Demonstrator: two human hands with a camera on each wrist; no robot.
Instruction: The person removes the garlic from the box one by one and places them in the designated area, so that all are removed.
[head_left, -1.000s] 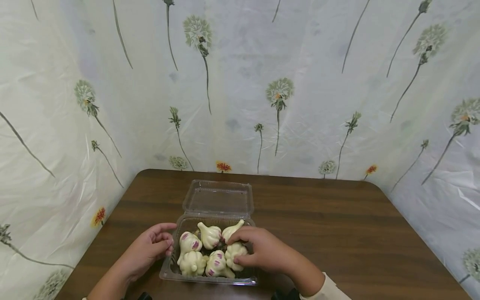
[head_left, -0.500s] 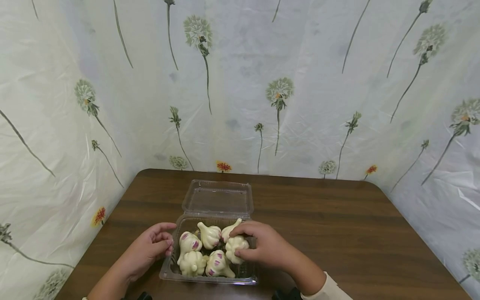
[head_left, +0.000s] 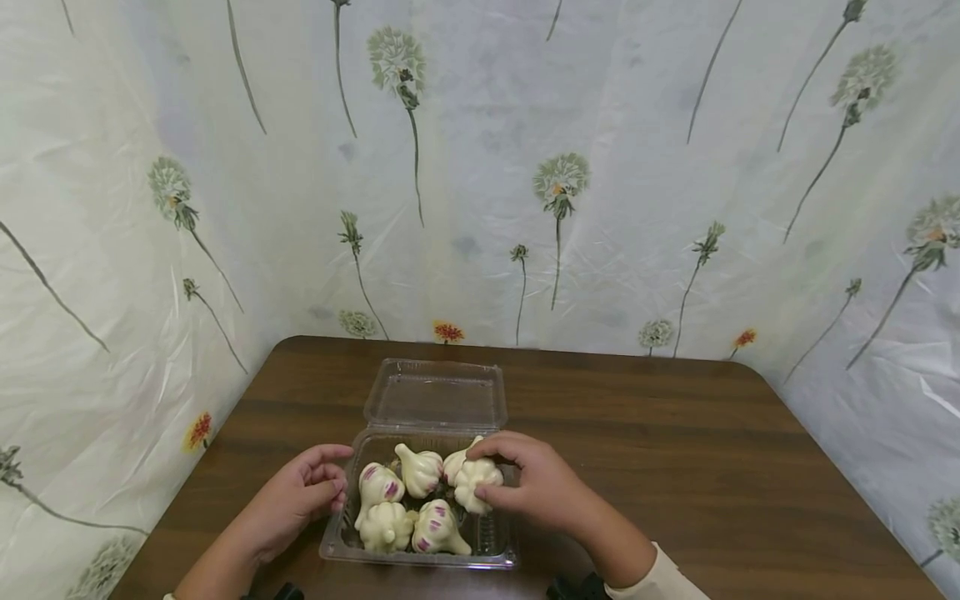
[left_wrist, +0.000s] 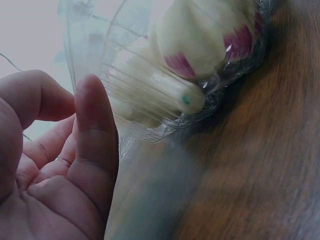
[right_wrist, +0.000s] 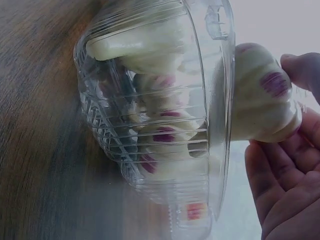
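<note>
My right hand holds a garlic bulb between thumb and fingers over the right side of a clear plastic clamshell box. In the right wrist view, this bulb with purple marks stands above the rim. Several other cream garlic bulbs lie inside, among them a purple-streaked one at the front and one at the back. Another bulb is partly hidden behind the held one. At the box's left side is my left hand, its index finger reaching the rim, its other fingers loosely bent.
The box's clear lid lies folded back behind it. Both rest on a dark brown wooden table. A pale curtain printed with dandelions surrounds the table at the back and sides.
My right hand has raised the garlic bulb from the box's right front area and moved it slightly back and right. The left hand has stayed in place.
</note>
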